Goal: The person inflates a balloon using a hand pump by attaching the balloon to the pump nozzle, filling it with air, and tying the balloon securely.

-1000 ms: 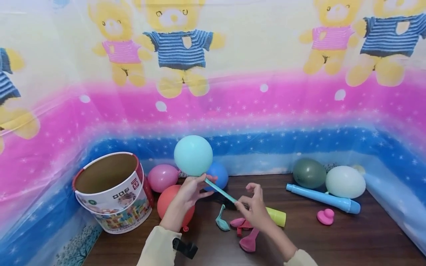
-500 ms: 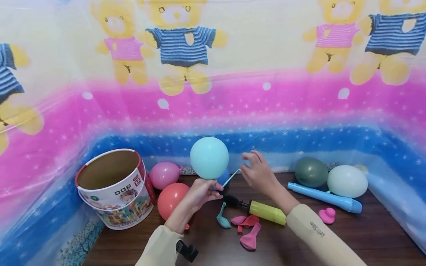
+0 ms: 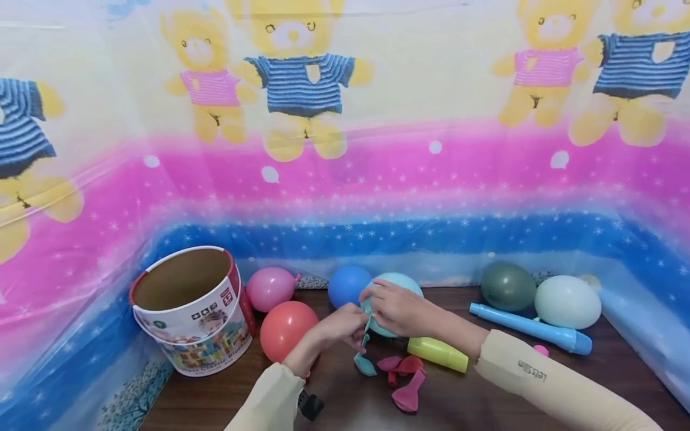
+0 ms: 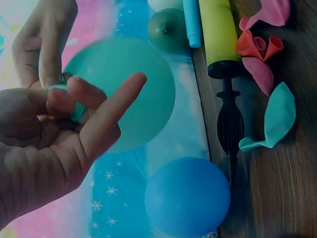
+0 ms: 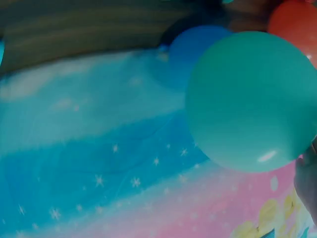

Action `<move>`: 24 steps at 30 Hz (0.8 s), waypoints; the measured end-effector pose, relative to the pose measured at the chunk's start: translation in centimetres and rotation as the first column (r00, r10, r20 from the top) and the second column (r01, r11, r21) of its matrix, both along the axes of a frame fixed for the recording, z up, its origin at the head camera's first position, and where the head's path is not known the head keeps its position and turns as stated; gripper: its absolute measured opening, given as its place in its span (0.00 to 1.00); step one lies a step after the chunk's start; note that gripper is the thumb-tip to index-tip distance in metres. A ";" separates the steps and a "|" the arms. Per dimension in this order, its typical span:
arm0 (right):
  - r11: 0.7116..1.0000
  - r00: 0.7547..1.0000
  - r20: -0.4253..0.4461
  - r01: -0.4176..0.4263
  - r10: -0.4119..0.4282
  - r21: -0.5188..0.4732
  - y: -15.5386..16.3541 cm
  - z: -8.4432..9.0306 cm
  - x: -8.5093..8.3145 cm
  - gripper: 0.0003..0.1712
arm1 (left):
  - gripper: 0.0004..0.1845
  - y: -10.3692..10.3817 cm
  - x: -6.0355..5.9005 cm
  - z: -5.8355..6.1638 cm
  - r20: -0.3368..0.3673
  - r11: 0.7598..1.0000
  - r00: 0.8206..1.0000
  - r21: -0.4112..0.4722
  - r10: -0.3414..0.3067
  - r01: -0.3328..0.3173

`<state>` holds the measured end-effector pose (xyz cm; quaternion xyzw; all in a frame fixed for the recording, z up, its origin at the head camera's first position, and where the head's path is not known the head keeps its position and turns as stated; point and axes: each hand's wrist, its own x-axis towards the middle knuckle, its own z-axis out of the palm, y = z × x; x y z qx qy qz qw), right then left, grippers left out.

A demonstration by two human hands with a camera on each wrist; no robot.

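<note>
**Both hands meet at the neck of the teal balloon**

Your left hand (image 3: 342, 326) and right hand (image 3: 396, 308) come together at the centre of the table (image 3: 539, 395), and the inflated teal balloon (image 3: 396, 284) sits directly behind them, on the far side from you. Its neck runs from the round body down toward you, so the stretched end lies between your two hands, with the body pointing away to the backdrop. In the left wrist view your left fingers (image 4: 74, 99) are curled around the teal neck, which seems to wrap over one finger, though the dim frame leaves the exact loop unclear. Your right hand is curled over the neck from above and pinches it just beside the left fingers; neither hand is clearly nearer.

The balloon hangs low, just above the yellow pump (image 3: 438, 353), with the blue balloon (image 3: 347, 284) just beside it on the left.

Readable writing is sparse. Your right sleeve (image 3: 539, 374) carries small lettering that looks like "Let's Slim". The bucket (image 3: 188, 311) at the left shows print near its base reading roughly "Classic Block", partly cut off.
</note>
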<state>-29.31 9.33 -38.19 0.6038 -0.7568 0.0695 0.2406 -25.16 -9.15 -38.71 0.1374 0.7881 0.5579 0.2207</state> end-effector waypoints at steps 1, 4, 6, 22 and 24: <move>1.000 0.995 0.098 0.009 -0.009 -0.002 0.2 0.0 0.2 0.08 | 0.23 0.0 0.2 0.0 -0.019 1.000 1.000 -0.007 -0.015 0.015; 0.999 0.937 0.348 0.036 -0.028 -0.017 0.6 0.1 0.4 0.10 | 0.22 -0.1 0.9 -0.3 -0.132 0.999 0.991 -0.027 -0.037 0.033; 0.997 0.859 0.511 0.065 -0.034 -0.043 0.9 0.1 0.4 0.13 | 0.21 0.0 1.4 -0.6 -0.247 0.999 0.968 -0.036 -0.038 0.030; 0.877 0.426 0.905 0.436 -0.005 -0.201 -0.4 2.1 3.6 0.17 | 0.22 2.1 0.9 -2.6 -0.956 0.945 0.056 0.275 0.289 -0.176; 0.873 0.566 0.824 0.413 -0.022 -0.260 -0.7 2.0 4.3 0.12 | 0.23 2.0 0.9 -2.3 -0.909 0.911 0.115 0.381 0.400 -0.157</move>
